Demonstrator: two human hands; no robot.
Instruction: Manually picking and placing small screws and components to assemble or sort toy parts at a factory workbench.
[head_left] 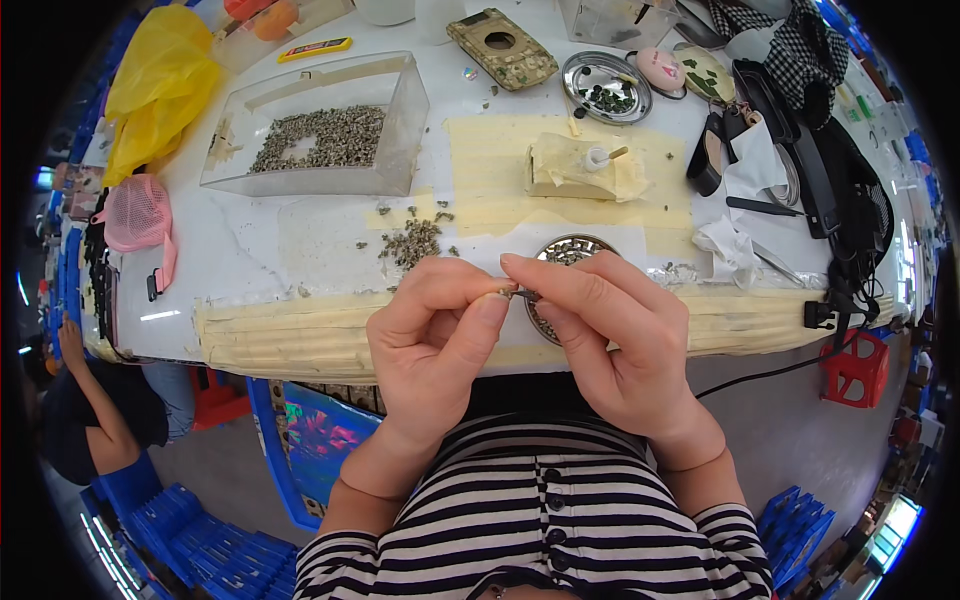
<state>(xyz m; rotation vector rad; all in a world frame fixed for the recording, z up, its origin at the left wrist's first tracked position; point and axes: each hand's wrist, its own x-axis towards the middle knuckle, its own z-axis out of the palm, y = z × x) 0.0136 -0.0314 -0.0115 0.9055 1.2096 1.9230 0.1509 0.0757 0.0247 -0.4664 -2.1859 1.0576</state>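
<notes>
My left hand (pixel 435 335) pinches a tiny camouflage-coloured piece (pixel 507 292) between thumb and forefinger. Against it, the thumb and forefinger of my right hand (pixel 628 330) close on a small dark piece (pixel 526 294), too little of it showing to name its kind. Both fingertips almost meet above the table's front edge. Partly hidden behind my right hand is a round metal dish (pixel 578 238) of small parts. Just beyond my left hand lies a loose heap of tiny camouflage parts (pixel 412 242).
A clear plastic box (pixel 395 165) holds many small parts at the back left. Beyond my hands stands a tape-covered block (pixel 560 178) with a small white pot. Farther back are a camouflage model hull (pixel 515 58) and a metal plate (pixel 580 62) of dark green pieces. Tweezers (pixel 765 207) lie right.
</notes>
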